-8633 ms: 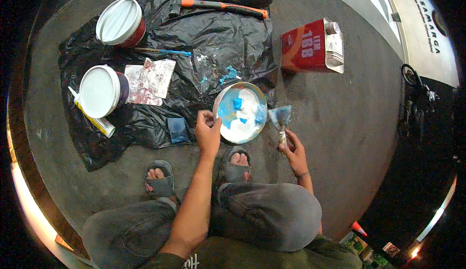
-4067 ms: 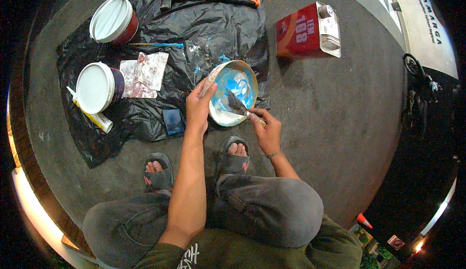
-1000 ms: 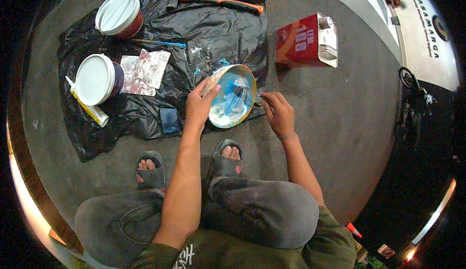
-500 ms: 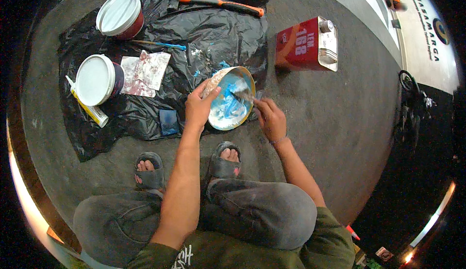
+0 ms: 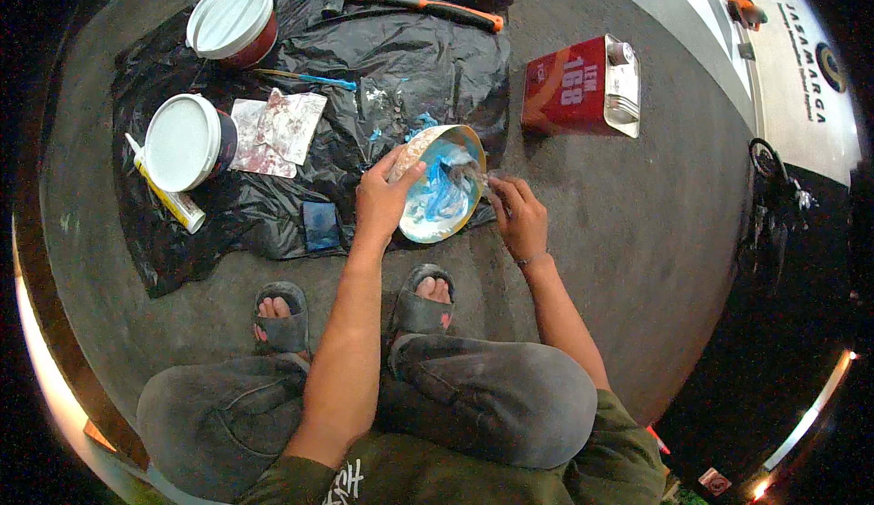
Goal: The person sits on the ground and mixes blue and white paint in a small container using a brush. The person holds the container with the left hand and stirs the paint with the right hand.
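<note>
Bowl [image 5: 418,147]: over the 4 o'clock corner of the black sheet [image 5: 446,68], tipped so its mouth leans toward 3 o'clock; whether its base touches down I cannot tell. Clock readings below are taken from it, 12 pointing away from me.
Left hand [image 5: 382,197]: at the 9 o'clock side — closed on the wall, thumb by the rim, fingers round the outside.
Right hand [image 5: 522,218]: between 3 and 4 o'clock, gripping a scraper [image 5: 466,172] by its handle; the blade end is inside the bowl, too blurred to read its angle.
Paste [image 5: 443,186]: white and blue in streaks, not blended to one colour.
Mixing: in my judgement the step in hand, and only partly done.
Next stroke: I judge it calls for a firm left hold — and the blade folding the white at 6 o'clock up into the blue.
Far bucket [image 5: 232,20]: 10 o'clock, white lid on.
Near bucket [image 5: 185,143]: 9 o'clock, white lid on, yellow tube [image 5: 170,191] just beside it.
Hammer [image 5: 428,4]: 12 o'clock, lying on the sheet.
Red tin [image 5: 564,86]: 2 o'clock, off the sheet.
</note>
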Available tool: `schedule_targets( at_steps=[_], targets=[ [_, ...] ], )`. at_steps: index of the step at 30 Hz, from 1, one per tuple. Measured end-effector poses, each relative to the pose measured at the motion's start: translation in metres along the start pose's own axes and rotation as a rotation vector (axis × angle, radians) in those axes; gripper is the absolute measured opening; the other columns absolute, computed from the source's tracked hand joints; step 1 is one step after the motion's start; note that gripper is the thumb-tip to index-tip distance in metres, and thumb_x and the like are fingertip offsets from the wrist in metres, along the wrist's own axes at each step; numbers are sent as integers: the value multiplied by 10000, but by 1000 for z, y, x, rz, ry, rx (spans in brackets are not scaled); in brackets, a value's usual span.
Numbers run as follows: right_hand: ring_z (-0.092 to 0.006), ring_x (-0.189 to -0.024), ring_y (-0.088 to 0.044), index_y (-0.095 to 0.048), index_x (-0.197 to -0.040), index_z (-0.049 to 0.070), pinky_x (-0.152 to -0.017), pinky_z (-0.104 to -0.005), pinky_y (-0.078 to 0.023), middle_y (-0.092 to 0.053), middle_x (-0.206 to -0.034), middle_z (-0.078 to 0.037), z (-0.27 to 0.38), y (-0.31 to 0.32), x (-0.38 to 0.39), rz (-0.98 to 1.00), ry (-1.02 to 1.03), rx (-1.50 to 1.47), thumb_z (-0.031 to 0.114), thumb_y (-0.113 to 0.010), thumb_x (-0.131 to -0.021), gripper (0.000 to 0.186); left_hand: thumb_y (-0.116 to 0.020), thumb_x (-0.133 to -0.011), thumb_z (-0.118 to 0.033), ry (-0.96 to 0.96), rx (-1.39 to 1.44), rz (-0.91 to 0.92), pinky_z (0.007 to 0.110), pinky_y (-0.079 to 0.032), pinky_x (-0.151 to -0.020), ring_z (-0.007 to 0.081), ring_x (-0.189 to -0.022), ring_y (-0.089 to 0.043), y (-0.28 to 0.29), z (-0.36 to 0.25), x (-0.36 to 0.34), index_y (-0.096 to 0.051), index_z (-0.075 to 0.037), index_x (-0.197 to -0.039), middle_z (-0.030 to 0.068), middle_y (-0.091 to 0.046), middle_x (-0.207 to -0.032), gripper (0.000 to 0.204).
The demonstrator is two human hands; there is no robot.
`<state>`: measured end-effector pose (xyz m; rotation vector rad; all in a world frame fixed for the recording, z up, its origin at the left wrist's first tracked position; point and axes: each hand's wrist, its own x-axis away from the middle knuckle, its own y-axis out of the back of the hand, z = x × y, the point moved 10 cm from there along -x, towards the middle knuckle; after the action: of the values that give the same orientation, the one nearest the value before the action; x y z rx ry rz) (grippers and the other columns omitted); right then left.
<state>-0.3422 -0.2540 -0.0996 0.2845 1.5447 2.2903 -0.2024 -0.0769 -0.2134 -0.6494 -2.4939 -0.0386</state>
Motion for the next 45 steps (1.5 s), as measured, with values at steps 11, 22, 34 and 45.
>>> schedule_targets(
  at_steps=[11, 22, 34, 45],
  targets=[
    [-298, -866, -713, -744, -1071, 40, -765, -360, -543, -727, -969, -146, -33, -8, 59, -81, -408, -378, 141, -719, -922, 181, -746, -940, -219, 2, 50, 0, 296, -521, -940, 159, -1062, -674, 1, 5, 0, -589, 48, -1377, 134, -705, -1226, 536],
    [-261, -782, -693, -732, -1066, 39, -688, -340, -540, -720, -964, -132, 4, 9, 56, 12, -280, -292, 115, -726, -916, 169, -758, -920, -243, -3, 64, -1, 303, -519, -922, 154, -1032, -681, 0, 2, 2, -642, -8, -1340, 112, -727, -1179, 495],
    [-298, -797, -724, -725, -1087, 55, -724, -370, -557, -738, -970, -154, -57, -9, 49, -6, -352, -126, 171, -694, -948, 184, -773, -907, -224, 1, 145, -43, 306, -526, -886, 144, -992, -683, 3, 10, 3, -657, -5, -1314, 105, -741, -1142, 476],
    [-239, -816, -731, -742, -1067, 39, -757, -357, -544, -760, -918, -155, -44, -26, 95, -56, -636, -346, 232, -709, -946, 230, -783, -889, -214, 9, 214, -84, 304, -526, -879, 136, -981, -684, 6, 21, -2, -670, 17, -1288, 115, -749, -1121, 475]
  ],
)
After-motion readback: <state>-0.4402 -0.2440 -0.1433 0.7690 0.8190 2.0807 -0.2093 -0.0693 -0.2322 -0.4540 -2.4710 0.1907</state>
